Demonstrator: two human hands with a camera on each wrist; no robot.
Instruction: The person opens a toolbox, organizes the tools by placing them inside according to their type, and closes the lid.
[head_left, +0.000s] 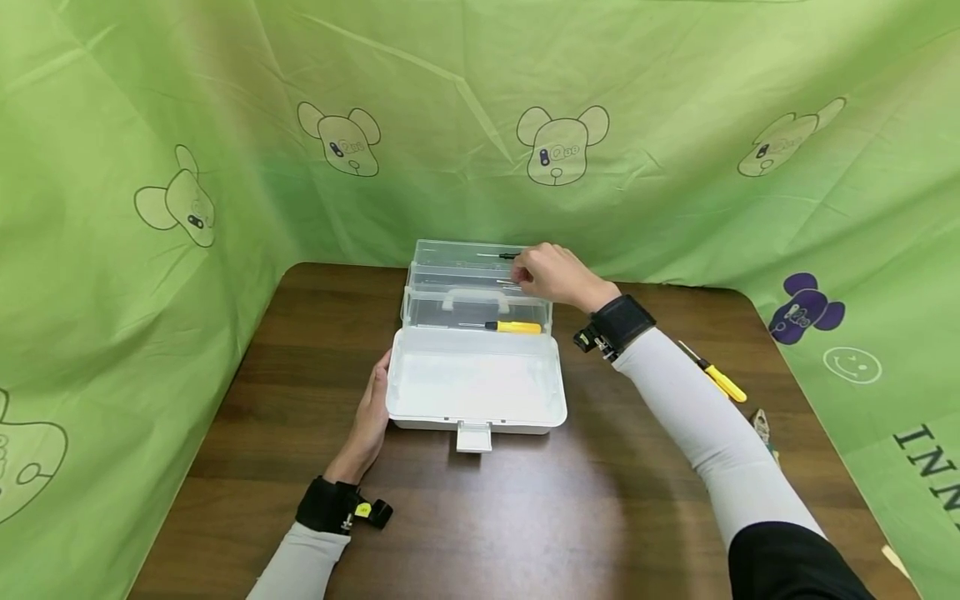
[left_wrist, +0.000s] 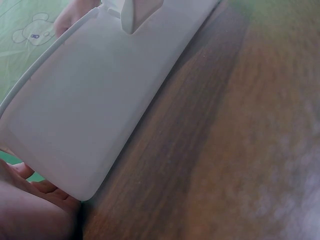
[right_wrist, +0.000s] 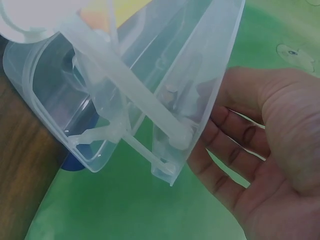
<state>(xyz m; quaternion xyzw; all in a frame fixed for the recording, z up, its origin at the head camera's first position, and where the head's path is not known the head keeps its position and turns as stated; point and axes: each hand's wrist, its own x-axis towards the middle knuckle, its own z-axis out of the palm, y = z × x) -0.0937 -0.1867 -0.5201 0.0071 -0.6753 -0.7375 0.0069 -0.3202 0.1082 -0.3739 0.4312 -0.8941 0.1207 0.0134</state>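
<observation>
A white toolbox (head_left: 476, 375) stands on the table with its clear trays (head_left: 442, 312) fanned out in tiers at the back. My left hand (head_left: 369, 417) rests against the box's left side; in the left wrist view its fingers (left_wrist: 47, 187) lie along the end wall, partly hidden. At the top tray's right end, my right hand (head_left: 555, 275) grips the clear tray (right_wrist: 200, 90), its fingertips partly behind the plastic. A yellow-and-black screwdriver (head_left: 517, 327) lies in the lowest tray. Beside my right fingers, a thin black-handled tool (head_left: 508, 256) lies in the top tray.
Right of the box, another yellow-handled screwdriver (head_left: 723, 383) and pliers (head_left: 761, 425), partly behind my sleeve, lie on the wooden table (head_left: 487, 533). A white latch (head_left: 474, 437) juts from the box front. Green cloth (head_left: 450, 167) hangs close behind the trays.
</observation>
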